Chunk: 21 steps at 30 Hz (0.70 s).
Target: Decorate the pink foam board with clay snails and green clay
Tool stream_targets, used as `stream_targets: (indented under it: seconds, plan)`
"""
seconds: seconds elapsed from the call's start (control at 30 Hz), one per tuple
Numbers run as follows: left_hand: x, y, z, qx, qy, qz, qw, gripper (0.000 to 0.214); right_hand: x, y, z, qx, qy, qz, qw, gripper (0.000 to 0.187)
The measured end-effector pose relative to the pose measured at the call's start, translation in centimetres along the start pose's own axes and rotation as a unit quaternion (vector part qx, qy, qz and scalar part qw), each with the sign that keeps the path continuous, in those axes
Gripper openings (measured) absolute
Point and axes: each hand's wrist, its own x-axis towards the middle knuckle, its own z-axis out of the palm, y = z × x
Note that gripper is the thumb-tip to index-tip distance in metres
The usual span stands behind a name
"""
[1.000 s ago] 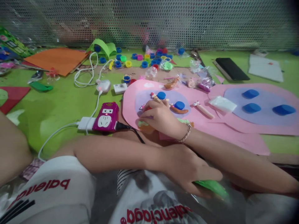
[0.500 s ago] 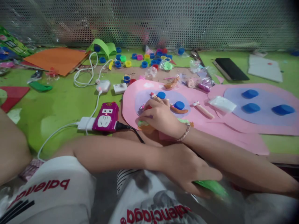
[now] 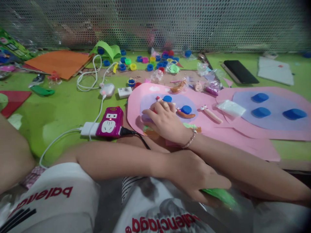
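My right hand (image 3: 165, 121), with a bead bracelet at the wrist, lies palm down on the lilac oval (image 3: 150, 99) of a pink foam sheet (image 3: 136, 103). Its fingers are stretched out flat to the left and cover a small red clay piece. Beside it are two blue caps (image 3: 186, 109) and a brown clay snail (image 3: 186, 115). My left arm crosses under the right. In my lap, my left hand (image 3: 194, 179) is closed on a green piece (image 3: 220, 195).
A magenta power strip (image 3: 110, 122) with white and black cables lies left of the pink sheet. Coloured bottle caps (image 3: 150, 61), clay bags, orange foam (image 3: 57, 61) and a black phone (image 3: 239, 72) lie farther back before a mesh wall. A second pink sheet (image 3: 286, 129) carries three blue caps.
My right hand's fingers have uncurled and slid a little left, now lying flat over the red clay piece. My left hand has stayed in my lap.
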Motion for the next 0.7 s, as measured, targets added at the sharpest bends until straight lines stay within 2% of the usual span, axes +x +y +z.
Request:
stream_targets:
  seconds: [0.13, 0.2, 0.4, 0.53, 0.7]
  plan:
    - [0.0, 0.0, 0.0, 0.002, 0.005, 0.010, 1.000, 0.036, 0.2, 0.3, -0.3, 0.016, 0.014, 0.015, 1.000, 0.029]
    - [0.0, 0.0, -0.1, 0.004, 0.004, 0.010, 1.000, 0.034, 0.3, 0.8, -0.9, 0.028, 0.002, 0.006, 1.000, 0.027]
    - [0.1, 0.1, -0.3, 0.009, -0.014, 0.024, 1.000, 0.032, -1.5, 1.7, -2.3, -0.006, -0.065, -0.147, 0.987, 0.029]
    - [0.1, 0.1, -0.3, 0.012, -0.007, 0.011, 1.000, 0.030, -2.9, 1.5, -1.8, -0.042, -0.047, -0.155, 0.986, 0.032]
    - [0.1, -0.1, 0.1, 0.000, 0.038, 0.020, 0.999, 0.045, -3.1, 1.3, -1.5, -0.063, -0.034, -0.157, 0.985, 0.035]
